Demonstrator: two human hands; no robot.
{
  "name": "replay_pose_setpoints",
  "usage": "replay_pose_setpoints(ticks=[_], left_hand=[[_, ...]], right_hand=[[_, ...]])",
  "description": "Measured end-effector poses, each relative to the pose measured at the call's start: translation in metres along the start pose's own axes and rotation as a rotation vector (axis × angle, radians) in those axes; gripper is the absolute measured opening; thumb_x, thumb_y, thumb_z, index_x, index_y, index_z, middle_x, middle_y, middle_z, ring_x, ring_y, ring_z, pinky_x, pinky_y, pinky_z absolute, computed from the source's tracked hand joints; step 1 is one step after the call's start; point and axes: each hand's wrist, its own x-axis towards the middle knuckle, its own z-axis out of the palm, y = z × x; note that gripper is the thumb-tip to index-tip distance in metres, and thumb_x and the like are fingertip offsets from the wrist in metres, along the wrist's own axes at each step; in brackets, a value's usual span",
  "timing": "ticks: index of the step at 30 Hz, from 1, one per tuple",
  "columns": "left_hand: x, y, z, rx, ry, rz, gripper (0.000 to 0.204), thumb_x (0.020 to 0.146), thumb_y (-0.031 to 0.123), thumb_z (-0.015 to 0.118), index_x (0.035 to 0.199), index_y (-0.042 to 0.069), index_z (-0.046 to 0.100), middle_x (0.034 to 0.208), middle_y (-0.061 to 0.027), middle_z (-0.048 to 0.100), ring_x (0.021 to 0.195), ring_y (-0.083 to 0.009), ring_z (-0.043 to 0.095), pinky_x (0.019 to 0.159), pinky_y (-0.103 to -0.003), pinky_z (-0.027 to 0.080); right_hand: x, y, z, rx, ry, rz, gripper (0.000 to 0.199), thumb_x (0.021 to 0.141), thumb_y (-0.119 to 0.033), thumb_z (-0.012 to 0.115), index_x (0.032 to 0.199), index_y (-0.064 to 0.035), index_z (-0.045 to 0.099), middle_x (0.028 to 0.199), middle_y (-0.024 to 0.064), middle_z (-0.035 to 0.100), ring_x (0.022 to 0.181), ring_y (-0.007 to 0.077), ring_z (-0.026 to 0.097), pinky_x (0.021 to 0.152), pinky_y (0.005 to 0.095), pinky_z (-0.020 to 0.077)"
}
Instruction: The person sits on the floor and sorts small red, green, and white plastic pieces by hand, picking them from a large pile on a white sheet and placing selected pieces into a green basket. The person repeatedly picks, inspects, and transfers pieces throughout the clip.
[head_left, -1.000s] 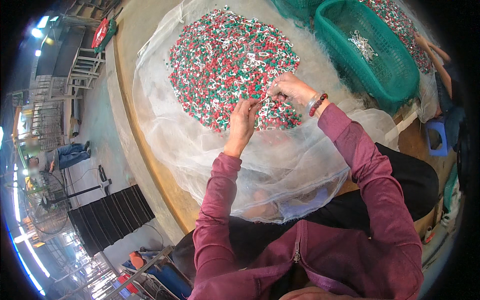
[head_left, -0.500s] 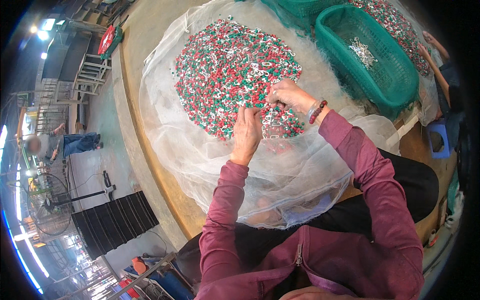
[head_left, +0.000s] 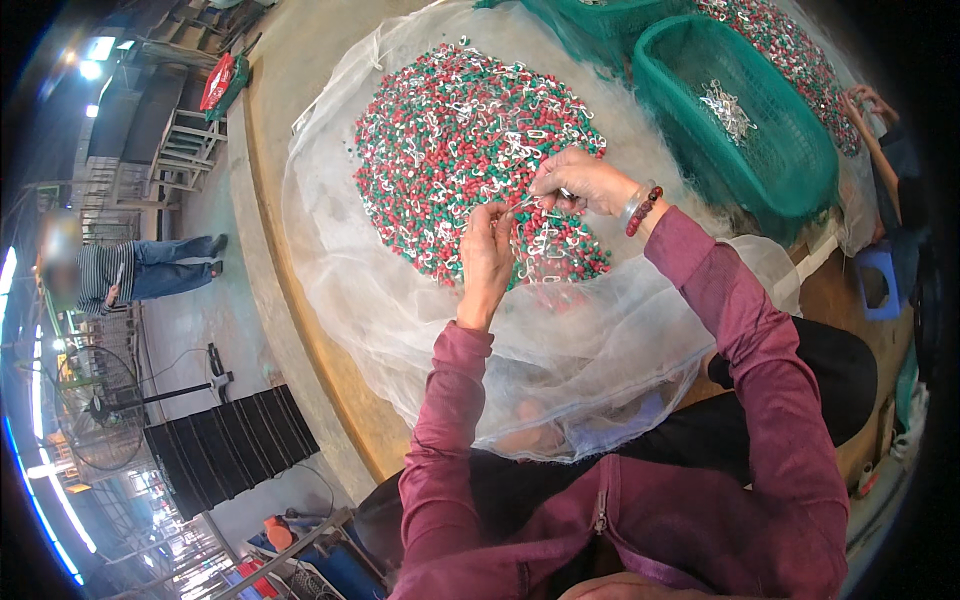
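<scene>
Over a wide heap of small red and green beads mixed with white looped clips, my two hands almost meet at the fingertips. My left hand is closed in a pinch at the heap's near side. Just to its right, my right hand pinches too, with a bangle and a beaded bracelet at the wrist. Between the fingertips shows a small pale clip, partly hidden by the fingers. Something small and shiny shows under the right fingers; I cannot tell what it is. Thin white netting lies under the heap.
A green plastic basket at the right holds a small pile of pale clips. Beyond it, another person's hands work at a second heap. A blue stool stands at the right; at left, a person in stripes stands beyond the ledge.
Both hands have shifted slightly, and the pale clip between the fingertips now shows more plainly. The person at the left has moved nearer.
</scene>
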Motion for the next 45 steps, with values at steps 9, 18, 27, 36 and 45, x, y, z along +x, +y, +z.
replay_pose_setpoints(ticks=[9,18,27,36,45], left_hand=[[0.005,0.007,-0.014,0.065,0.042,0.092,0.010,0.086,0.008,0.065,0.090,0.002,0.058,0.070,-0.0042,0.056,0.058,-0.0110,0.049,0.052,-0.026,0.040],[0.013,0.032,-0.018,0.128,0.154,0.255,0.012,0.081,0.005,0.067,0.087,0.003,0.057,0.078,-0.0073,0.056,0.066,-0.0182,0.052,0.057,-0.031,0.042],[0.001,-0.025,0.008,-0.043,0.104,0.166,0.009,0.081,0.001,0.057,0.088,0.005,0.062,0.089,-0.0100,0.056,0.085,-0.0244,0.054,0.073,-0.035,0.045],[-0.019,-0.027,0.019,0.358,0.095,0.391,0.012,0.076,0.007,0.058,0.087,0.011,0.061,0.090,-0.0065,0.050,0.084,-0.0216,0.058,0.052,-0.031,0.050],[-0.041,-0.054,0.040,0.023,0.442,0.185,0.008,0.079,0.008,0.064,0.082,0.007,0.056,0.085,-0.0061,0.048,0.077,-0.0193,0.055,0.056,-0.031,0.045]], right_hand=[[-0.003,-0.005,0.008,0.063,-0.106,-0.095,0.011,0.087,-0.015,0.060,0.085,-0.0052,0.056,0.061,0.0027,0.058,0.042,0.0043,0.043,0.038,0.0195,0.0284],[-0.008,-0.013,0.017,0.069,-0.070,-0.161,0.014,0.085,-0.013,0.059,0.075,-0.0023,0.059,0.061,0.0062,0.059,0.045,0.0076,0.048,0.041,0.0214,0.0362],[0.007,0.047,0.022,0.302,-0.051,-0.150,0.012,0.090,-0.017,0.057,0.096,-0.0072,0.059,0.098,0.0027,0.061,0.082,0.0080,0.058,0.069,0.0224,0.0495],[0.040,0.125,0.016,0.479,0.102,-0.006,0.008,0.088,-0.017,0.061,0.093,-0.0107,0.061,0.075,-0.0035,0.055,0.063,0.0055,0.049,0.050,0.0222,0.0382],[0.031,0.139,0.034,0.858,0.483,-0.120,0.017,0.092,-0.018,0.058,0.102,-0.0038,0.057,0.079,0.0014,0.054,0.075,0.0104,0.052,0.063,0.0241,0.0440]])
